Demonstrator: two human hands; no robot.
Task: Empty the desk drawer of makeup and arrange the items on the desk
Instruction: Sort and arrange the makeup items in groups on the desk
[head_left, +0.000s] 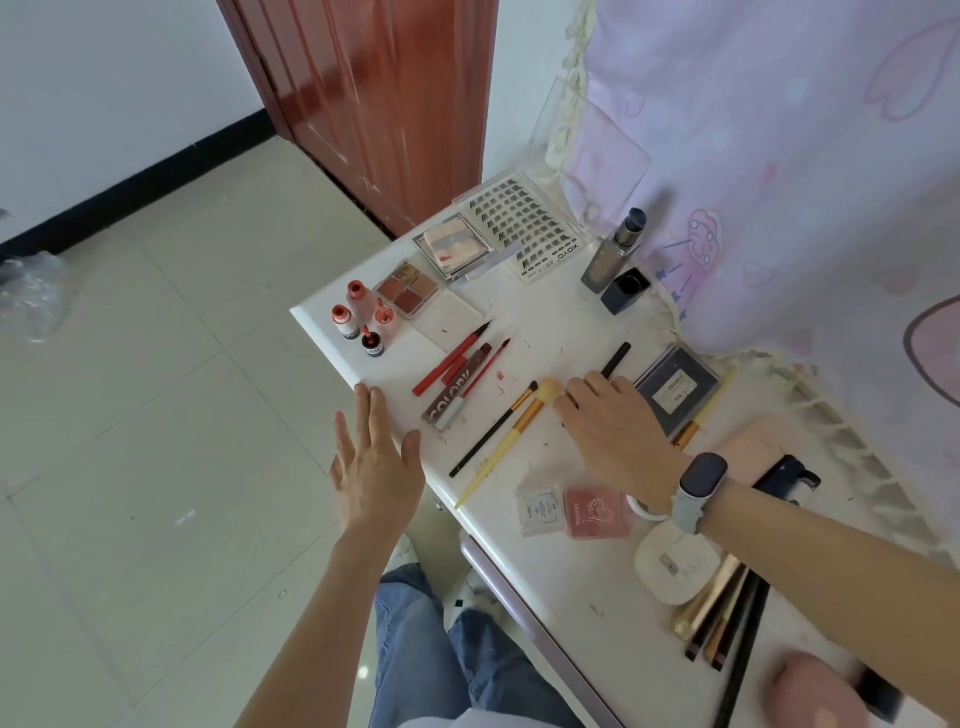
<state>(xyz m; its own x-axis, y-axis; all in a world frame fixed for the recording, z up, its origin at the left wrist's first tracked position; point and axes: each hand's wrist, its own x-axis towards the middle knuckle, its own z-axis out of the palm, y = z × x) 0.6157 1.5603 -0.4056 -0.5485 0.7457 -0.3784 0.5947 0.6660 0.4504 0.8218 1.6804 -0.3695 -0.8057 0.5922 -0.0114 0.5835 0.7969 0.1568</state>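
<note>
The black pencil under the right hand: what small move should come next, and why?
Probably slide the slim black pencil leftward, parallel to the yellow-handled brush. The right hand lies flat over its lower end, and it lies apart from the brushes' row. The left hand hovers open.

Reds, pinks and yellow on a white desk (332, 332)

Red pencils (451, 362), yellow-handled brush (511, 435), pink compact (597, 512), lilac curtain (779, 156) with pink cartoon prints, dark-blue palette (675, 387).
</note>
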